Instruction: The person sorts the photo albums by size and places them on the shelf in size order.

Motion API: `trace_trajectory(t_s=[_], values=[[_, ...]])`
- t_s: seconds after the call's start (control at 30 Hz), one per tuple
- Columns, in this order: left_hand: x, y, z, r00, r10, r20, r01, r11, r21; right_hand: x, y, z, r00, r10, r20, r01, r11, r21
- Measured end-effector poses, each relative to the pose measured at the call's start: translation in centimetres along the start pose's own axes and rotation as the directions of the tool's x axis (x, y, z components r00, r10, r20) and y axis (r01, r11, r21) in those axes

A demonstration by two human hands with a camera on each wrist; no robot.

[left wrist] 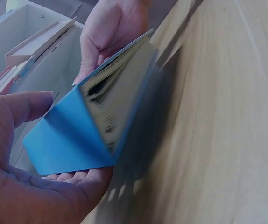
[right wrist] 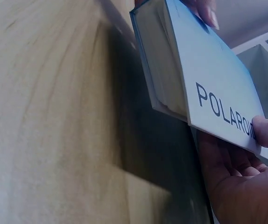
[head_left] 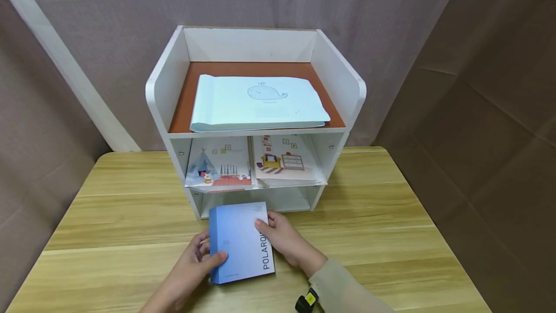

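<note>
A blue-and-white photo album [head_left: 241,243] marked POLAROID is held above the table in front of the shelf. My left hand [head_left: 196,262] grips its blue spine, thumb on the cover and fingers beneath, as the left wrist view shows. On the opposite edge my right hand [head_left: 288,239] pinches the album, thumb on the cover near the lettering and fingers underneath. In the right wrist view the album [right wrist: 218,79] shows its page edges, with a shadow on the wood below it. The covers look slightly parted in the left wrist view.
A white shelf unit [head_left: 354,88] stands at the table's back. A pale blue book with a whale drawing [head_left: 256,103] lies on its top. On the middle shelf lie two illustrated books, the left book [head_left: 219,163] and the right book [head_left: 286,158]. Curtains hang behind the wooden table [head_left: 108,226].
</note>
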State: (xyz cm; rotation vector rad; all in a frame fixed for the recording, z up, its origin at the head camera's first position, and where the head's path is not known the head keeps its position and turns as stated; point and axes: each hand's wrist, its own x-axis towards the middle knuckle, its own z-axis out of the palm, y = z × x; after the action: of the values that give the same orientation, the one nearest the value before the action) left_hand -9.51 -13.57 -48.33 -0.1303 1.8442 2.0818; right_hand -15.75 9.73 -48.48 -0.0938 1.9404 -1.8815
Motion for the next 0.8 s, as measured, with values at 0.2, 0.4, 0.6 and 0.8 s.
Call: trace_trajectory(t_s=[0.2, 0.4, 0.6, 0.8], values=[[-0.1, -0.4, 0.6, 0.999, 0.000, 0.039, -0.001, 1.000, 0.011, 0.4, -0.1, -0.4, 0.998, -0.038, -0.049, 0.039, 0.999, 0.021], [0.2, -0.9, 0.9, 0.999, 0.003, 0.053, -0.003, 1.000, 0.000, 0.8, -0.1, -0.8, 0.996, -0.052, -0.079, 0.054, 0.998, 0.031], [0.3, -1.0, 1.1, 0.999, 0.000, 0.032, 0.001, 0.999, -0.039, 0.9, -0.1, -0.9, 0.997, -0.031, -0.077, 0.034, 0.999, 0.040], [0.2, -0.8, 1.2, 1.000, -0.006, -0.016, 0.004, 0.993, -0.118, 0.8, -0.1, -0.6, 0.999, 0.004, -0.049, -0.003, 0.999, 0.034]])
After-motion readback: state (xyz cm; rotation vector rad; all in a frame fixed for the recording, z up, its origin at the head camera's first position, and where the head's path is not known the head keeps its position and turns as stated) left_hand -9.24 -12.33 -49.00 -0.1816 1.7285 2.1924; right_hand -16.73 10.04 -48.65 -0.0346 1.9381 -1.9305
